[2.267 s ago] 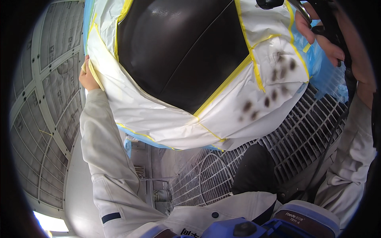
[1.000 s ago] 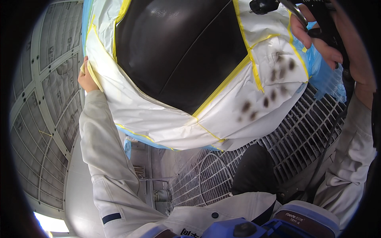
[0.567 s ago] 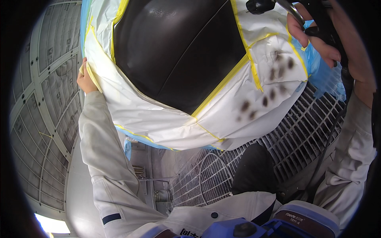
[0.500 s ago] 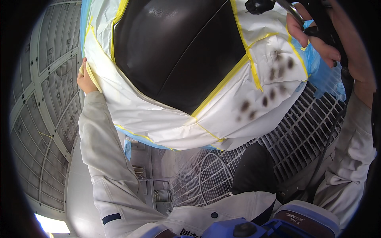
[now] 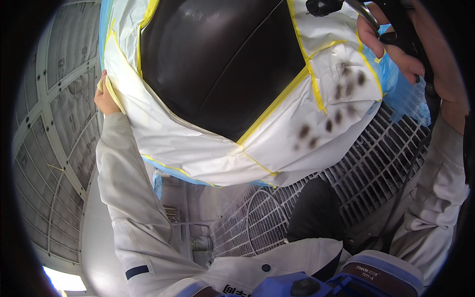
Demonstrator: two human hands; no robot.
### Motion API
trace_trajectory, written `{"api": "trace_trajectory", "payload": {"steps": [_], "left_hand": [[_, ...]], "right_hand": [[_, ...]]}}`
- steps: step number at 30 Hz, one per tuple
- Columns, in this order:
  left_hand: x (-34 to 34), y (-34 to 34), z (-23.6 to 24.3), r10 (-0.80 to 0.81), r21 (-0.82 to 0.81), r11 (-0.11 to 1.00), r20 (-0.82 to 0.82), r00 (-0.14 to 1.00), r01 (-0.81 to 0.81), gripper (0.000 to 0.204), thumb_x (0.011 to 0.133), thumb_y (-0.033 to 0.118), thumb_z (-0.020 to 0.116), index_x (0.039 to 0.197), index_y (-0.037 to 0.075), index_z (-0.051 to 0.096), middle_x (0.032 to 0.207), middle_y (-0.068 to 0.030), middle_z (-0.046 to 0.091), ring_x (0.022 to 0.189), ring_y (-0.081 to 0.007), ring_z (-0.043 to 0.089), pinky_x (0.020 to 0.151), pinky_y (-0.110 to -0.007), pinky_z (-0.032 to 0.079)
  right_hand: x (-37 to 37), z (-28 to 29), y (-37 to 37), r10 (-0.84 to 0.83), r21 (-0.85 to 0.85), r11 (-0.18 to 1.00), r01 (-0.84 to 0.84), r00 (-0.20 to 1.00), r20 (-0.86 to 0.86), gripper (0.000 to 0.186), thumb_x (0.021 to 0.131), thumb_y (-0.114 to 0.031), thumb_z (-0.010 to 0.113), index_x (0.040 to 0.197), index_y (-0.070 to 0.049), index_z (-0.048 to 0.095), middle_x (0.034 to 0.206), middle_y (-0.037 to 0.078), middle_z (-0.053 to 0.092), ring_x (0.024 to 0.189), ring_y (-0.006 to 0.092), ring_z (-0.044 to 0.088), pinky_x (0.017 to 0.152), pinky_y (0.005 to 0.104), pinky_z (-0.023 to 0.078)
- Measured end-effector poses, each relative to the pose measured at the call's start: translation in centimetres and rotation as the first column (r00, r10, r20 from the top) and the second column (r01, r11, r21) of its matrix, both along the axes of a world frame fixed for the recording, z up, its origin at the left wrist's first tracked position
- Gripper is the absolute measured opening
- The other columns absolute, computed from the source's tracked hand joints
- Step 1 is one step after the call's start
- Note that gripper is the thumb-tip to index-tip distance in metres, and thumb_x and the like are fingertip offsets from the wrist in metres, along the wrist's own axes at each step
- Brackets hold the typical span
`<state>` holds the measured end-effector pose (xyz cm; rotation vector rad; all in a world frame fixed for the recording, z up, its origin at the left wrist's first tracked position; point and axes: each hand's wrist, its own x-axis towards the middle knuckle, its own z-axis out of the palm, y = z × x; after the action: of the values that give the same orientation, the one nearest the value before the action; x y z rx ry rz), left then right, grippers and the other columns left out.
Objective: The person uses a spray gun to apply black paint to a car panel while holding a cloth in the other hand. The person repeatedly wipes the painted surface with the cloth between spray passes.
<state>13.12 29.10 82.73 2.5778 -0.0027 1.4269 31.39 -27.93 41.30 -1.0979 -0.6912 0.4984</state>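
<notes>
My left hand [image 5: 106,99] is closed on a folded pale yellow cloth [image 5: 115,94] at the left edge of a masked car body part. That part shows a dark, glossy black panel [image 5: 225,64] with a thin crease line across it. White masking paper [image 5: 183,143] edged with yellow tape [image 5: 277,106] surrounds the panel. At the upper right, my right hand [image 5: 406,63] grips a spray gun [image 5: 363,12], its dark round end above the paper's upper right part. Part of the gun is cut off by the picture's top edge.
Several dark spray spots [image 5: 329,123] mark the paper at right. Blue film [image 5: 403,94] hangs beside it. A hose [image 5: 403,193] runs down from my right hand. Beneath lies a metal floor grating [image 5: 366,163]; a paneled wall [image 5: 59,99] stands at left. A respirator [image 5: 366,274] shows at the bottom.
The left hand and cloth have shifted very slightly left in the picture, and the masked part sits a touch lower left. My right hand keeps its grip on the spray gun.
</notes>
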Motion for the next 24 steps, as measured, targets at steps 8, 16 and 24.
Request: {"api": "trace_trajectory", "payload": {"steps": [8, 16, 24], "left_hand": [[0.0, -0.2, -0.2, 0.02, 0.025, 0.999, 0.007, 1.0, -0.02, 0.037, 0.105, 0.016, 0.067, 0.133, -0.007, 0.072, 0.132, -0.0141, 0.075, 0.114, -0.0165, 0.07, 0.102, -0.027, 0.052], [0.1, -0.1, -0.1, 0.014, 0.016, 1.0, 0.015, 1.0, -0.014, 0.036, 0.105, 0.014, 0.066, 0.133, -0.008, 0.072, 0.132, -0.0143, 0.075, 0.116, -0.018, 0.07, 0.103, -0.028, 0.053], [0.0, -0.3, -0.1, 0.012, 0.01, 1.0, 0.013, 1.0, -0.012, 0.035, 0.105, 0.013, 0.066, 0.132, -0.009, 0.072, 0.133, -0.014, 0.074, 0.116, -0.0174, 0.07, 0.103, -0.028, 0.052]], "right_hand": [[-0.2, 0.5, 0.2, 0.003, -0.012, 1.0, -0.003, 1.0, -0.001, 0.072, 0.111, -0.061, 0.031, 0.092, 0.0, 0.063, 0.065, 0.014, 0.063, 0.034, 0.0126, 0.041, 0.034, 0.0245, 0.034], [-0.4, 1.3, 0.8, 0.013, -0.017, 1.0, -0.013, 1.0, -0.002, 0.071, 0.111, -0.061, 0.032, 0.092, 0.0, 0.063, 0.065, 0.014, 0.063, 0.034, 0.0127, 0.041, 0.034, 0.0245, 0.034], [-0.8, 1.7, 1.2, 0.014, -0.014, 1.0, -0.014, 1.0, -0.012, 0.071, 0.111, -0.061, 0.032, 0.092, 0.0, 0.063, 0.065, 0.014, 0.063, 0.034, 0.0128, 0.041, 0.034, 0.0246, 0.034]]}}
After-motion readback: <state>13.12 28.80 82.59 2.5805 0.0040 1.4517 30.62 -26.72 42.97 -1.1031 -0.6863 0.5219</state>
